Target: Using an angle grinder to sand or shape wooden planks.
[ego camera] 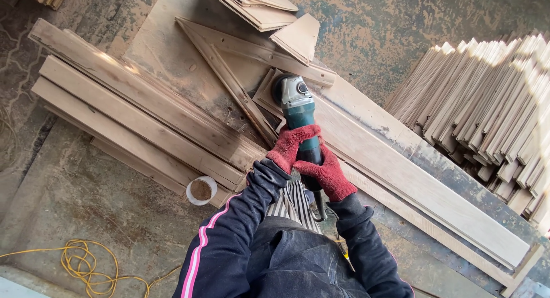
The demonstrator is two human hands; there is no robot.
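Sawdust coats the workshop floor (103, 212) as we look down on two hands in red knit gloves clamped around a teal angle grinder (299, 117). We see the left hand (291, 146) with its fingers wrapped tight over the tool's body from the left, and the right hand (326, 173) closed around the grip just nearer to us, the two gloves touching. The grinder's round head rests on the far end of a long pale plank (412, 177), which runs from the middle of the scene down toward the near right on a dusty surface (172, 51). Left of the tool, several rough boards (132, 120) lie stacked side by side, and a small white cup of brown dust (201, 190) sits at their near end. Short wood offcuts (269, 14) lie piled at the far edge. On the right, thin slats (487, 97) lean in a dense stack. A yellow cord (86, 263) coils on the floor at near left.
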